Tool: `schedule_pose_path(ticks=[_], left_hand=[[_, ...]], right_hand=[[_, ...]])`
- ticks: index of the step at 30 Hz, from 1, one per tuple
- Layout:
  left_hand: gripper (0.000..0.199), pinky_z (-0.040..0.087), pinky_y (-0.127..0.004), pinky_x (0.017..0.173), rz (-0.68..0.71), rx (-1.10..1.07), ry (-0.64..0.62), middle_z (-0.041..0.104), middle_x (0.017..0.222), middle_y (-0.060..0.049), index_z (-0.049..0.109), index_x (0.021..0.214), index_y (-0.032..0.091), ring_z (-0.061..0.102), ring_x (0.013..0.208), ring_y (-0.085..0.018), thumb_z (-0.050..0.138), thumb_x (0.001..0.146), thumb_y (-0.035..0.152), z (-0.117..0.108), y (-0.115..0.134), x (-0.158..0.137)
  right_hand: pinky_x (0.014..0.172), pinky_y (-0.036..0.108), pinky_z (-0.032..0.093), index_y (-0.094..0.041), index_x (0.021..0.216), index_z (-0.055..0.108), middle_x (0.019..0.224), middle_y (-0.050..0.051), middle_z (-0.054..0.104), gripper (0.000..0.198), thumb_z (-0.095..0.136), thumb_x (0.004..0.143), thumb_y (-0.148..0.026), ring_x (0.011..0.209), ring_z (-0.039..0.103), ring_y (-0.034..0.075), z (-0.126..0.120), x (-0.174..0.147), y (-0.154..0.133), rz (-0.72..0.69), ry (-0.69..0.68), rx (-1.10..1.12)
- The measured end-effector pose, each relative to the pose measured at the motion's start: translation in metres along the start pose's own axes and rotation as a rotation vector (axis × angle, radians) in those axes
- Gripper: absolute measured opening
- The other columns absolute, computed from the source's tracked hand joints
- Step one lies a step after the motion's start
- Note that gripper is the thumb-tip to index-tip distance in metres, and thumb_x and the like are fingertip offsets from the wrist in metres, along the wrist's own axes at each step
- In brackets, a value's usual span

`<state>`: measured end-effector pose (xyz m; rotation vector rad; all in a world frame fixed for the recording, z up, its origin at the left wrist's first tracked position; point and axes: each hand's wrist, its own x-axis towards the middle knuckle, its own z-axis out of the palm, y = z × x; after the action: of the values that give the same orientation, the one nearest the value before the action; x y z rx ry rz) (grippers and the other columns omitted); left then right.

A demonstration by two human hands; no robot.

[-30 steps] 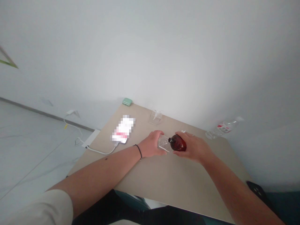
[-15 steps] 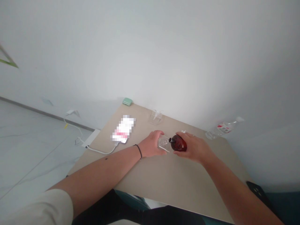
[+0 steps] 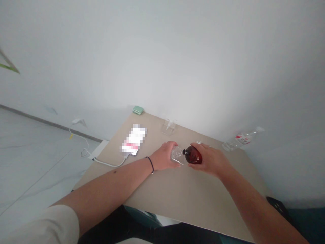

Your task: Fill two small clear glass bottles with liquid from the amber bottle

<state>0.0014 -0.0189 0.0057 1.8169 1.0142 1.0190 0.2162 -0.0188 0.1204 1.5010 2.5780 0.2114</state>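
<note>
Both grips look nearly unchanged from half a second ago, the left hand point(image 3: 164, 157) around a clear container point(image 3: 177, 155) and the right hand point(image 3: 211, 159) around a reddish-brown bottle point(image 3: 196, 156), neck still tilted containerward, just below frame centre over the worktop point(image 3: 162, 195), suggesting steadiness matters now.

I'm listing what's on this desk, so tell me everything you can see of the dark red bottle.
The dark red bottle has a rounded, shiny, translucent-looking body and a short, narrow, dark neck with a pale rim; no cap shows on it. Whether it is glass or plastic is unclear. It tilts leftward, its neck pointing at the clear container; whether they touch is hard to tell. The right hand grips it from the right, hiding part of the body.
</note>
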Motion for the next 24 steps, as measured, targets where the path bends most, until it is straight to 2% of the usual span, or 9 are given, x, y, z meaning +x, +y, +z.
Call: schedule_pose_path(ticks=[8,19,24], left_hand=[[0.084,0.043,-0.05,0.102,0.0,-0.016,0.0,0.051,0.126,-0.014,0.044,0.127,0.019,0.051,0.117,-0.032,0.087,0.057,0.035,-0.0003,-0.0021,-0.0001],[0.084,0.043,-0.05,0.102,-0.002,0.0,-0.003,0.051,0.125,-0.016,0.044,0.127,0.016,0.051,0.117,-0.033,0.086,0.057,0.035,0.0001,-0.0004,0.0001],[0.083,0.043,-0.05,0.102,0.003,-0.002,-0.004,0.05,0.126,-0.015,0.043,0.127,0.018,0.05,0.117,-0.032,0.086,0.058,0.035,0.0,-0.0008,-0.0001]], right_hand=[[0.076,0.039,0.051,-0.027,0.134,0.048,0.122,0.012,0.066,0.074,0.066,0.071,-0.061,0.099,0.068,0.032,0.0003,0.0002,0.0012,-0.007,0.01,-0.035],[0.073,0.038,0.051,-0.026,0.134,0.047,0.121,0.012,0.066,0.073,0.064,0.073,-0.062,0.095,0.068,0.032,-0.0039,0.0005,-0.0015,-0.016,-0.01,-0.08],[0.073,0.038,0.05,-0.025,0.134,0.048,0.119,0.013,0.067,0.073,0.065,0.073,-0.06,0.097,0.068,0.032,-0.0072,0.0002,-0.0033,-0.015,-0.017,-0.079]])
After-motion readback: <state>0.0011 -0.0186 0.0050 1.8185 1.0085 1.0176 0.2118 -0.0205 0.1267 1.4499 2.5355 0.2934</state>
